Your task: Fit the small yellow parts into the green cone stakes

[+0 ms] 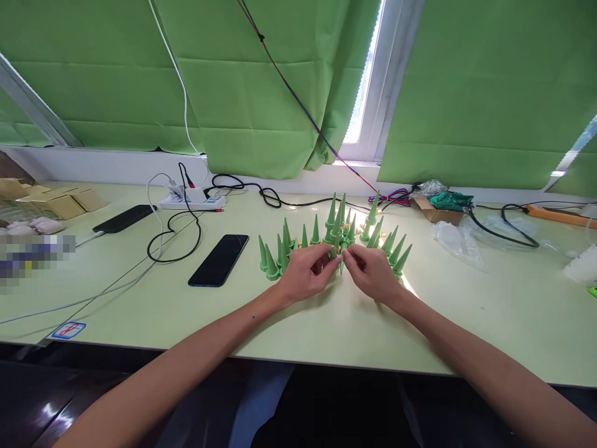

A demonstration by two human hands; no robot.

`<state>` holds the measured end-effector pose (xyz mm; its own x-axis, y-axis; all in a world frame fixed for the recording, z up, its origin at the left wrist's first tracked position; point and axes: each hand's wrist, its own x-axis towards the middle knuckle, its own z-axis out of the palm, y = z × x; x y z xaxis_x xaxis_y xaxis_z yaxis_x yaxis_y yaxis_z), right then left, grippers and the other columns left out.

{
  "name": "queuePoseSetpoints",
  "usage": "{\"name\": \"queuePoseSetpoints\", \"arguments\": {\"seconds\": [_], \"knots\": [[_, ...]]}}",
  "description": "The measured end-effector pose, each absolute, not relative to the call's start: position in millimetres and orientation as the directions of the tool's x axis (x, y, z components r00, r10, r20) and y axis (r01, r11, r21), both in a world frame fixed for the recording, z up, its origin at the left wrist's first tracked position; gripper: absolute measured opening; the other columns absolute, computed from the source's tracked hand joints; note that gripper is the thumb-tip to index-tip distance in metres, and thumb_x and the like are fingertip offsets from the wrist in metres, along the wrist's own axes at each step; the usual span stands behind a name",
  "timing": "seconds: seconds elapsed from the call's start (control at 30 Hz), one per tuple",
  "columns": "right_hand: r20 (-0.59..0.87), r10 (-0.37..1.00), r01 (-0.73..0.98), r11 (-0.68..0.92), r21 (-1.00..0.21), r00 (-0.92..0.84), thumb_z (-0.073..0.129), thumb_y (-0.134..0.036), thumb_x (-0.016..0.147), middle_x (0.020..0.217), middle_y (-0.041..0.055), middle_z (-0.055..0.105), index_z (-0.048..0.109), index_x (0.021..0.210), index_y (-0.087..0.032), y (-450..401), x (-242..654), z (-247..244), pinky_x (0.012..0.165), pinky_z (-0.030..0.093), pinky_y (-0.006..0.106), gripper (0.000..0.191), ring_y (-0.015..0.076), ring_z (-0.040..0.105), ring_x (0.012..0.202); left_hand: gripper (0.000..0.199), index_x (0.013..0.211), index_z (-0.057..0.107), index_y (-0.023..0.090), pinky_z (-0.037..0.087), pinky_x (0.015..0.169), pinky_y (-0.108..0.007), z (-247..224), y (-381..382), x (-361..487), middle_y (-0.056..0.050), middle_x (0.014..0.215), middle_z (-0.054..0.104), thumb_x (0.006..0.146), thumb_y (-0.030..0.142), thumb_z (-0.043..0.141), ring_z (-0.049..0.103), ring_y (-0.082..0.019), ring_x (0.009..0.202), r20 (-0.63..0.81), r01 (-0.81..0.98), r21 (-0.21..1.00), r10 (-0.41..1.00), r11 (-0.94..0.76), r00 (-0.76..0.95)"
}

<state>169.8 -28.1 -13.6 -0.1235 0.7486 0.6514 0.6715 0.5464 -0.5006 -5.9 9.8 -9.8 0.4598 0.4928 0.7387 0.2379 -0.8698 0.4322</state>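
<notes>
Many green plastic spikes [272,264], pointed cones on round collars, stand in a cluster on the table in front of me. My left hand [310,270] is closed at the cluster's near edge, with thumb and fingers pinching a green spike [333,251]. Right beside it, my right hand [370,270] is closed too, its fingertips around a small green spike [342,266] whose tip points down. The fingers hide most of both pieces. Small yellowish fittings [359,229] show among the standing spikes, partly covered.
A black phone [218,261] lies left of the spikes, and a second dark phone [125,219] farther left. Cables run from a white power strip [193,200]. Cardboard boxes [63,202] are at far left. At right are an open carton [438,210] and clear plastic bags [459,241].
</notes>
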Motion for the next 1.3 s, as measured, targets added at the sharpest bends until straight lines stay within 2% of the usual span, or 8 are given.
{"name": "queuePoseSetpoints", "arguments": {"seconds": [0.17, 0.53, 0.73, 0.87, 0.93, 1.1, 1.3], "knots": [[0.661, 0.742, 0.688, 0.538, -0.488, -0.111, 0.046, -0.025, 0.094, 0.052, -0.0070, 0.027, 0.028, 0.063, -0.022, -27.8, 169.9, -13.0, 0.048, 0.025, 0.025, 0.036, 0.0092, 0.024, 0.048, 0.010, 0.095, 0.063, 0.016, 0.038, 0.050, -0.020, -12.7, 11.8, -6.7, 0.004, 0.061, 0.056, 0.090, 0.024, 0.059, 0.042, -0.006, 0.047, 0.776, 0.224, 0.355, 0.420, -0.908, 0.470], [0.701, 0.711, 0.712, 0.518, -0.474, -0.050, 0.048, -0.025, 0.094, 0.051, -0.0074, 0.027, 0.031, 0.062, -0.021, -25.9, 172.5, -14.8, 0.047, 0.024, 0.025, 0.036, 0.0087, 0.024, 0.047, 0.025, 0.109, 0.062, 0.017, 0.041, 0.053, -0.020, -16.4, 14.2, -8.5, 0.002, 0.071, 0.062, 0.084, 0.014, 0.058, 0.044, -0.005, 0.047, 0.775, 0.172, 0.309, 0.353, -0.935, 0.524], [0.710, 0.704, 0.694, 0.503, -0.516, 0.018, 0.049, -0.027, 0.094, 0.050, -0.0068, 0.030, 0.036, 0.063, -0.021, -29.2, 170.4, -11.5, 0.046, 0.024, 0.025, 0.035, 0.0091, 0.027, 0.046, 0.026, 0.113, 0.053, 0.019, 0.037, 0.049, -0.018, -12.0, 11.2, -9.4, 0.002, 0.082, 0.063, 0.088, 0.014, 0.052, 0.041, -0.002, 0.043, 0.689, 0.189, 0.456, 0.479, -0.870, 0.543], [0.710, 0.702, 0.667, 0.500, -0.553, 0.063, 0.051, -0.029, 0.095, 0.051, -0.0066, 0.033, 0.043, 0.065, -0.020, -31.7, 168.4, -9.6, 0.047, 0.026, 0.025, 0.032, 0.0092, 0.029, 0.047, 0.017, 0.108, 0.046, 0.021, 0.031, 0.045, -0.018, -12.5, 11.9, -9.0, 0.001, 0.089, 0.061, 0.093, 0.026, 0.051, 0.045, -0.003, 0.046, 0.603, 0.203, 0.616, 0.622, -0.761, 0.500], [0.711, 0.699, 0.650, 0.502, -0.570, 0.083, 0.051, -0.030, 0.095, 0.052, -0.0064, 0.036, 0.047, 0.067, -0.020, -32.3, 168.1, -9.1, 0.047, 0.028, 0.025, 0.030, 0.0091, 0.030, 0.047, 0.013, 0.100, 0.047, 0.020, 0.030, 0.045, -0.019, -12.3, 13.2, -8.5, 0.002, 0.083, 0.059, 0.095, 0.032, 0.050, 0.046, -0.004, 0.048, 0.579, 0.209, 0.662, 0.668, -0.720, 0.467], [0.723, 0.683, 0.606, 0.534, -0.589, 0.100, 0.051, -0.031, 0.096, 0.056, -0.0048, 0.043, 0.051, 0.073, -0.020, -33.4, 168.7, -8.2, 0.048, 0.033, 0.024, 0.026, 0.0093, 0.038, 0.048, 0.044, 0.070, 0.054, 0.016, 0.035, 0.052, -0.022, -6.5, 13.7, -7.2, 0.002, 0.057, 0.050, 0.100, 0.043, 0.037, 0.046, -0.009, 0.051, 0.524, 0.255, 0.678, 0.696, -0.690, 0.491], [0.706, 0.705, 0.559, 0.558, -0.614, 0.071, 0.050, -0.035, 0.097, 0.055, -0.0038, 0.046, 0.053, 0.078, -0.021, -35.6, 168.4, -8.0, 0.047, 0.036, 0.025, 0.024, 0.0109, 0.043, 0.047, 0.057, 0.066, 0.059, 0.015, 0.038, 0.054, -0.024, -2.2, 11.3, -7.0, 0.001, 0.051, 0.050, 0.100, 0.051, 0.031, 0.048, -0.011, 0.052, 0.405, 0.243, 0.745, 0.712, -0.621, 0.574]]}}
